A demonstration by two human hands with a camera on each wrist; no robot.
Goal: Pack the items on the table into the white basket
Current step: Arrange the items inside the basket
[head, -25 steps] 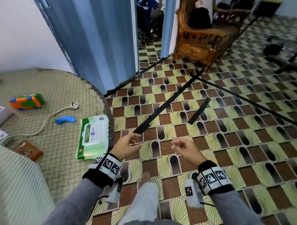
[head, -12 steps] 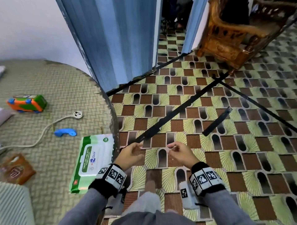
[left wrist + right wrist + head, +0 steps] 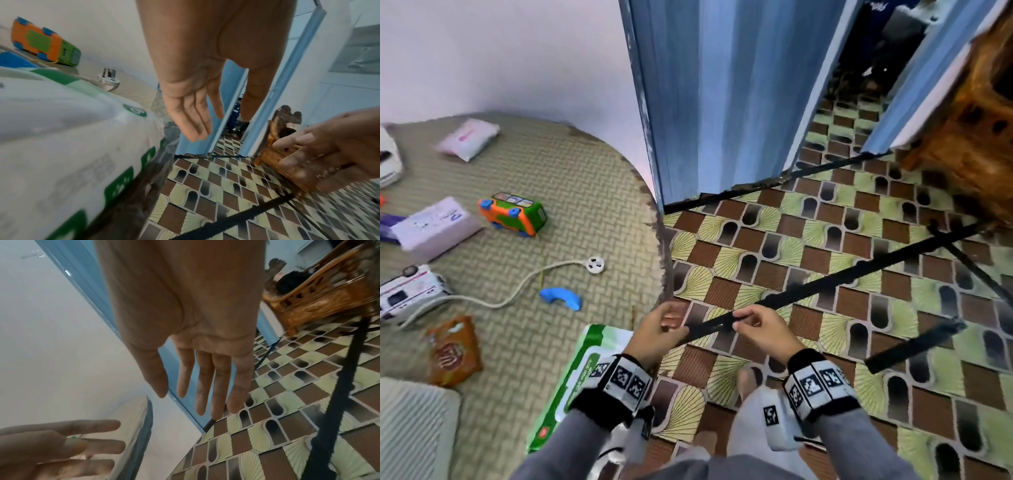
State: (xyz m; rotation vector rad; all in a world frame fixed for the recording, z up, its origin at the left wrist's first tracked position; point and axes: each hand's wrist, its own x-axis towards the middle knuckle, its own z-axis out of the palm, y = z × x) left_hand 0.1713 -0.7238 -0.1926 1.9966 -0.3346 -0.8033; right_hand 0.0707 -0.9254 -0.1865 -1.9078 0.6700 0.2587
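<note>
Both hands, left [image 3: 659, 330] and right [image 3: 758, 327], empty, fingers relaxed, beyond the bench [image 3: 592, 192] rim; wet-wipes pack [image 3: 582, 373] overhanging that rim, likely knocked off by a careless reach; white basket unseen.

The head view looks steeply down from above on the table [image 3: 571, 212] at frame left and patterned floor [image 3: 825, 274] at right. Each wrist view looks along a palm, close and low; both share the blue door [image 3: 213, 129], floor, and, blurred, probably the wooden chair [image 3: 320, 303].
</note>
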